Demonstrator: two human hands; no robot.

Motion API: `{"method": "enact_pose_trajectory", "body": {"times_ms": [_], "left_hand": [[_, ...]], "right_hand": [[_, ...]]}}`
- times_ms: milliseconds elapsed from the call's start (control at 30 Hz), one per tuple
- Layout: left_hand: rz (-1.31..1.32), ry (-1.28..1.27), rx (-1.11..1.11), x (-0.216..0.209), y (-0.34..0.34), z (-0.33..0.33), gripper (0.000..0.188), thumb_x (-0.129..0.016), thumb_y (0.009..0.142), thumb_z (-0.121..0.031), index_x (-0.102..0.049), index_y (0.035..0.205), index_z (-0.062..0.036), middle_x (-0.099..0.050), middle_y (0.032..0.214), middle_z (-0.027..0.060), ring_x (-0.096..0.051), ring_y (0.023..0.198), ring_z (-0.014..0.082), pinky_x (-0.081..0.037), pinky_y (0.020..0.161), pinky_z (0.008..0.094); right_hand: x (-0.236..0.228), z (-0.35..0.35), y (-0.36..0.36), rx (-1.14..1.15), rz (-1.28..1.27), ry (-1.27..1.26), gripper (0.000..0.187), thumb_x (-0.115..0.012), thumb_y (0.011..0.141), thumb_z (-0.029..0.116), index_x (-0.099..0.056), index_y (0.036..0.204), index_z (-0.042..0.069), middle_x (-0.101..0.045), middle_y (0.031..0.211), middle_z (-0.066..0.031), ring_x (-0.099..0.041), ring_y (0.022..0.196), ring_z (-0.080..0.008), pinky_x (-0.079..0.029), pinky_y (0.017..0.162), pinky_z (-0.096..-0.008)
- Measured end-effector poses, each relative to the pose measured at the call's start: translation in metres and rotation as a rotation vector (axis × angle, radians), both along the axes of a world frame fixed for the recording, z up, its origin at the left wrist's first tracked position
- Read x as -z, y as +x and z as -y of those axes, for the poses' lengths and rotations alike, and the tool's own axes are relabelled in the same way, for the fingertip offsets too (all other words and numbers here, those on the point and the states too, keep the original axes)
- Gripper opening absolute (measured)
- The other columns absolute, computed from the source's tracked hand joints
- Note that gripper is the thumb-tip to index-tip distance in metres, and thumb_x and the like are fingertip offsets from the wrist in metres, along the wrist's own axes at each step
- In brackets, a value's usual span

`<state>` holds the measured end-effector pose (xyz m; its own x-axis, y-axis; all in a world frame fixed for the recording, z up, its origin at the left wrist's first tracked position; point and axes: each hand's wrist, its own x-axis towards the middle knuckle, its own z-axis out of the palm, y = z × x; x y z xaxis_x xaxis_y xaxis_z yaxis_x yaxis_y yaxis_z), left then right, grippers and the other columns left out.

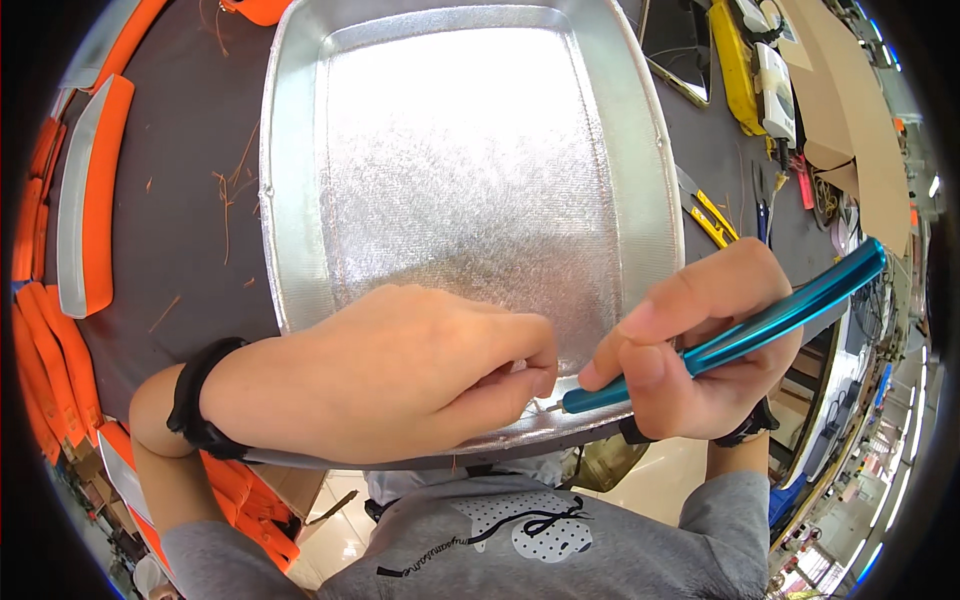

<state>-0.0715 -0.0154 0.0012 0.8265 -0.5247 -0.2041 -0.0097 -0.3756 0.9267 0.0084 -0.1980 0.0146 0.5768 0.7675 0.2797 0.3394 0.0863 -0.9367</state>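
A large silver foil-lined piece with raised sides (470,190) lies in front of me, shaped like a shallow tray. My left hand (400,370) reaches across its near side. The fingers there are curled in a pinch at the near rim, and what they grip is hidden. In my right hand (700,340) is a glossy teal pen-like tool (760,335), held slantwise between thumb and fingers. Its thin metal tip points left, close beside my left fingertips at the near rim. Whether the tip touches the foil I cannot tell.
Orange-and-grey curved pieces (95,200) lie on the dark table (190,150) at left, with loose orange threads. Yellow-handled cutters (712,218), a phone-like dark slab (678,45), a white power strip (775,95) and brown cardboard (850,100) sit at right.
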Motion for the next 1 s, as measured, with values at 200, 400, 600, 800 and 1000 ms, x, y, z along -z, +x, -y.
{"method": "enact_pose_trajectory", "body": {"times_ms": [200,400,600,800,1000], "left_hand": [[0.055,-0.005,0.01,-0.0004,0.0002,0.0001,0.012,-0.057,0.079,-0.013,-0.053,0.083,-0.0028,-0.048,0.058,0.0079,-0.051,0.05,0.023,-0.039,0.046,0.0305],[0.037,0.034,0.024,-0.0039,0.0002,0.0005,0.013,-0.059,0.077,-0.015,-0.053,0.081,-0.0038,-0.047,0.058,0.006,-0.05,0.048,0.0221,-0.039,0.045,0.0314],[0.017,0.047,0.052,-0.0004,-0.0002,-0.0007,0.019,-0.061,0.076,-0.016,-0.055,0.091,-0.0051,-0.047,0.058,0.0055,-0.05,0.048,0.022,-0.039,0.045,0.0315],[0.037,0.062,0.047,-0.0008,-0.0003,-0.0006,0.021,-0.061,0.077,-0.017,-0.055,0.093,-0.0049,-0.046,0.058,0.0052,-0.05,0.048,0.0217,-0.039,0.045,0.0313],[0.044,0.054,0.062,0.0008,0.0,-0.0006,0.022,-0.061,0.077,-0.016,-0.054,0.095,-0.0049,-0.046,0.057,0.0054,-0.05,0.048,0.0217,-0.039,0.045,0.0316]], "right_hand": [[0.0012,0.0004,0.0007,-0.002,0.027,-0.002,0.02,-0.063,0.073,0.008,-0.045,0.08,0.001,-0.057,0.056,-0.0084,-0.062,0.049,-0.0173,-0.049,0.042,-0.0222],[0.0023,0.0016,-0.0009,0.005,-0.006,0.025,0.022,-0.064,0.074,0.01,-0.045,0.08,0.001,-0.055,0.058,-0.0067,-0.061,0.049,-0.0171,-0.049,0.04,-0.0223],[0.0027,0.0023,-0.0012,-0.003,-0.013,0.022,0.021,-0.064,0.073,0.009,-0.045,0.08,0.001,-0.054,0.057,-0.0065,-0.061,0.049,-0.0175,-0.049,0.04,-0.0225],[-0.0002,0.003,-0.0006,-0.029,0.013,-0.007,0.019,-0.062,0.072,0.005,-0.046,0.079,0.0,-0.055,0.058,-0.0076,-0.062,0.05,-0.0178,-0.049,0.041,-0.0227],[0.0005,0.0028,-0.0006,-0.02,-0.01,-0.006,0.019,-0.062,0.071,0.005,-0.046,0.079,0.0,-0.057,0.058,-0.009,-0.062,0.05,-0.0174,-0.05,0.042,-0.0228]]}}
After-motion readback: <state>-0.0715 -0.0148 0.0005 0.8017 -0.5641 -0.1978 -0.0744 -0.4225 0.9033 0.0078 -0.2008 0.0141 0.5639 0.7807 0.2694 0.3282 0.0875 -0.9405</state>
